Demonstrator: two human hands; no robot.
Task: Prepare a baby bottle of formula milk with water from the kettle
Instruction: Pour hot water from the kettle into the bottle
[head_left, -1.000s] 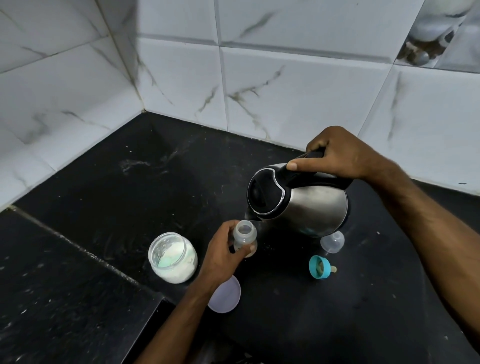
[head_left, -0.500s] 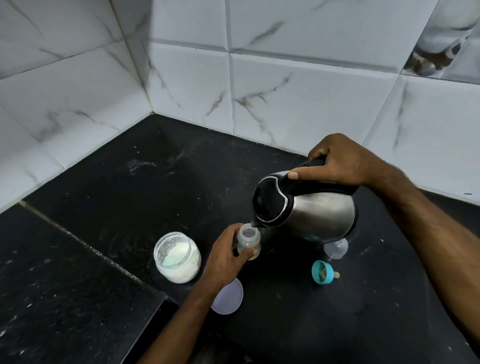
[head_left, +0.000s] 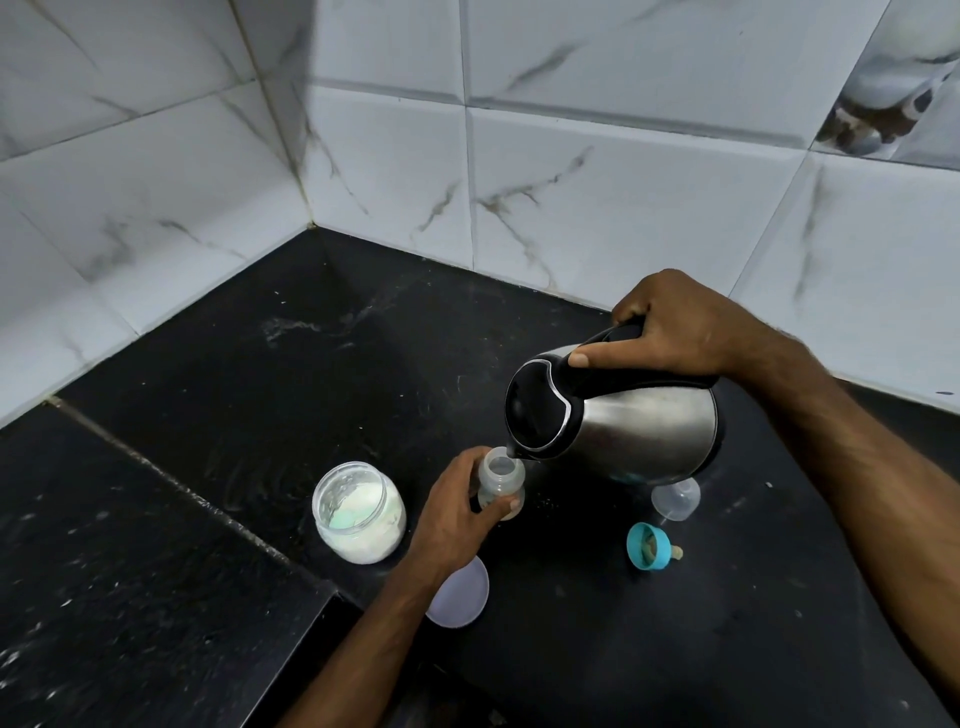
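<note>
My right hand (head_left: 675, 325) grips the heavy, hot kettle (head_left: 618, 415) by its handle, while my left hand (head_left: 457, 506) wraps the light, tippy bottle (head_left: 501, 480) low.

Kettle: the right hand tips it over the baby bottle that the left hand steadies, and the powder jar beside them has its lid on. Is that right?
Not quite. The head view shows the powder jar open, its lid lying flat on the counter by the left wrist. The rest holds: the right hand tips the kettle over the baby bottle, steadied by the left hand.
</note>
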